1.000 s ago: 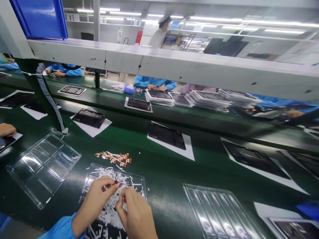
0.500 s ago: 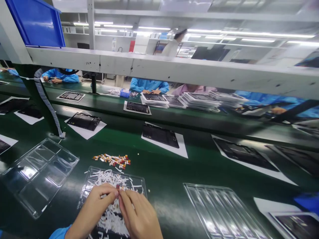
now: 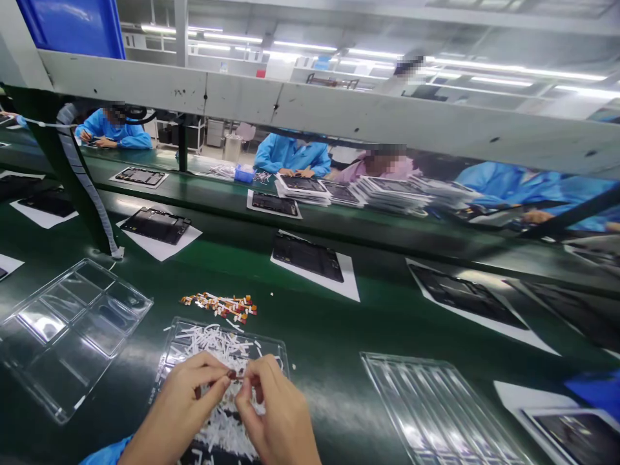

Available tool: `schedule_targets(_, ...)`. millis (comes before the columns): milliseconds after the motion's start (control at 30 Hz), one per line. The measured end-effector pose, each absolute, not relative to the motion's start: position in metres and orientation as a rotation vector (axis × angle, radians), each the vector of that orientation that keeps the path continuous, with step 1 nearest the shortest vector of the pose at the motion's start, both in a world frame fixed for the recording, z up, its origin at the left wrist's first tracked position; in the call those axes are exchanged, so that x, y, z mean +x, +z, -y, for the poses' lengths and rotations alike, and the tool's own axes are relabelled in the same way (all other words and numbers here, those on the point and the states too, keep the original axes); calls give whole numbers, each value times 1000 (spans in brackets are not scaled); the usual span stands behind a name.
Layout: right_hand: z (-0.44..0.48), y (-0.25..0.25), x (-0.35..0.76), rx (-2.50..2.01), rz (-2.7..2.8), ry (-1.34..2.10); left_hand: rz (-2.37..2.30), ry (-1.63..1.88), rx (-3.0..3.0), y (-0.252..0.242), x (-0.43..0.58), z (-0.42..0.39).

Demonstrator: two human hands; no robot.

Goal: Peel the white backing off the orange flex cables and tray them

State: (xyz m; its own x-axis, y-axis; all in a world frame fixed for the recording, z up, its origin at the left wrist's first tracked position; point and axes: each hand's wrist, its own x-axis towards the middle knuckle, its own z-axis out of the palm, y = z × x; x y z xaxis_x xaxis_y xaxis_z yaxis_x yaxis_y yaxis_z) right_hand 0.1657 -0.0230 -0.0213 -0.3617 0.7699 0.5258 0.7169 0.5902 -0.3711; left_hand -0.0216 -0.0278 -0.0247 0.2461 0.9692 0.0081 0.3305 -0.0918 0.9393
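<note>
My left hand (image 3: 188,394) pinches a small reddish-brown flex cable (image 3: 232,374) between thumb and fingertips. Close beside it, my right hand (image 3: 283,410) is closed in a pinch at the cable's other end, its fingertips partly hiding what they grip. Both hands are over a clear plastic tray (image 3: 284,352) heaped with white paper-like strips (image 3: 208,339). Just beyond the tray lies a loose pile of small orange-and-white flex cables (image 3: 223,305) on the green bench.
An divided clear tray (image 3: 80,332) lies to the left, and a ribbed clear tray (image 3: 440,407) to the right. Dark tablet-like panels (image 3: 310,257) rest on white sheets along the green belt. A white beam (image 3: 314,106) crosses above; co-workers in blue sleeves (image 3: 293,155) sit opposite.
My right hand's fingertips have shifted slightly right, away from the left's, and its fingers are more curled. The left hand keeps its pinch. The camera view has tilted a little.
</note>
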Motion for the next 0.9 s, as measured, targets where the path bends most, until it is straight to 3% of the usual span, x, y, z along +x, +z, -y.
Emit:
schedule_targets(200, 13, -9, 195, -1211, 2451, -95, -1319, 857, 1679, -24, -44, 24)
schedule_targets(433, -20, 52, 122, -760, 2544, 764, -1394, 940, 1793, 2, -76, 35)
schedule_targets(633, -77, 63, 6, -709, 2351, 1670, -1275, 1186, 1172, -31, -150, 51)
schedule_targets(900, -128, -3, -160, -716, 2517, 1717, -959, 1061, 588, -104, -166, 114)
